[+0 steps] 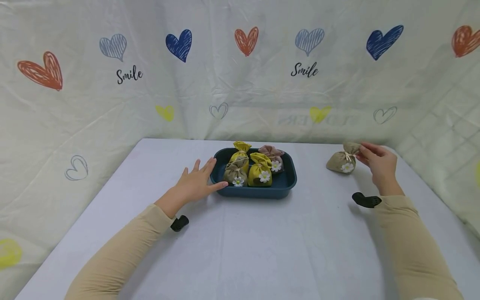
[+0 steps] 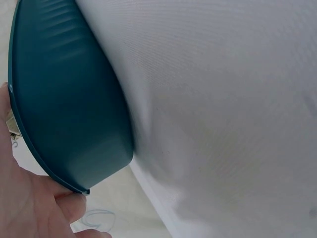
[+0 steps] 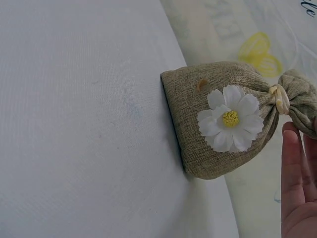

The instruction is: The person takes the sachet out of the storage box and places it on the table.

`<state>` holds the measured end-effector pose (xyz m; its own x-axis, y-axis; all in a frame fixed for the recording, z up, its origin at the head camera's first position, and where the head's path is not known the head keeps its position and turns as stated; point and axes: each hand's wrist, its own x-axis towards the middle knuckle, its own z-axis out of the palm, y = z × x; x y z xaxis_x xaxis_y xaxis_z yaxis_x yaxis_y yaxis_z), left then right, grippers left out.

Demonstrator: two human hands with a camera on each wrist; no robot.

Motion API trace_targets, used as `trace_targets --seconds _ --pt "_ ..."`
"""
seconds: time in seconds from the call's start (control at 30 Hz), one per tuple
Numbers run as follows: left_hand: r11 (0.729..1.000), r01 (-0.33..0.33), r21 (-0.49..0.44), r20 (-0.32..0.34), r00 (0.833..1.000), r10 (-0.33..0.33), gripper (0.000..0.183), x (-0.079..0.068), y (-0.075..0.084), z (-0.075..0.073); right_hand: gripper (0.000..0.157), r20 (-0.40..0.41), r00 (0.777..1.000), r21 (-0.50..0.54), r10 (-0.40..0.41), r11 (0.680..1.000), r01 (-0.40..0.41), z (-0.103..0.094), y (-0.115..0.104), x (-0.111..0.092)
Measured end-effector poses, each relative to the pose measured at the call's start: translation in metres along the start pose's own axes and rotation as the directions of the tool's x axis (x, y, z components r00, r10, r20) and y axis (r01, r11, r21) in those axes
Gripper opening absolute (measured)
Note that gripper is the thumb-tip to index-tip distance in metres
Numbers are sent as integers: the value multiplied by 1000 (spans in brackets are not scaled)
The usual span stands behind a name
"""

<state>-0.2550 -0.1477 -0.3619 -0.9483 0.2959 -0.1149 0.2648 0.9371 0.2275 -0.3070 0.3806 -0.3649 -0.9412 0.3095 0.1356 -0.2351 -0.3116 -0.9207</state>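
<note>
At the right of the table, my right hand (image 1: pixel 380 162) pinches the gathered top of a grey-brown cloth sachet (image 1: pixel 340 161). A white daisy (image 3: pixel 230 119) decorates its front and a pale cord (image 3: pixel 280 99) ties its neck. The base of the sachet sits at the tabletop in the right wrist view. My left hand (image 1: pixel 195 183) has its fingers spread over the left end of a dark teal tray (image 1: pixel 262 192), touching the rim. Inside the tray stand two yellow sachets (image 1: pixel 259 168), one grey-brown sachet (image 1: pixel 235 171) and one dusty-pink sachet (image 1: pixel 271 154).
A white cloth covers the table (image 1: pixel 270 250). Behind it hangs a pale curtain (image 1: pixel 210 83) printed with hearts and lettering. Black wrist devices (image 1: pixel 366 200) show at both cuffs.
</note>
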Motion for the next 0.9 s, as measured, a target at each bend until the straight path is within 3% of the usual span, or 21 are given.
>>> trace_targets --seconds 0.23,0.4,0.63,0.9 --pt "1000 -1 -4 2 1000 1 101 0 0 0 19 44 999 -31 -29 999 30 -7 0 -5" --pt "1000 2 3 0 1000 -2 101 0 0 1 16 16 1000 -108 2 994 0 -11 -2 -7" --pt "1000 -1 5 -1 1000 1 102 1 -1 3 20 46 999 -136 13 991 -7 -15 -11 -12" --pt "1000 7 2 2 1000 -7 101 -1 0 1 17 43 998 -239 45 971 -34 -16 -21 -15"
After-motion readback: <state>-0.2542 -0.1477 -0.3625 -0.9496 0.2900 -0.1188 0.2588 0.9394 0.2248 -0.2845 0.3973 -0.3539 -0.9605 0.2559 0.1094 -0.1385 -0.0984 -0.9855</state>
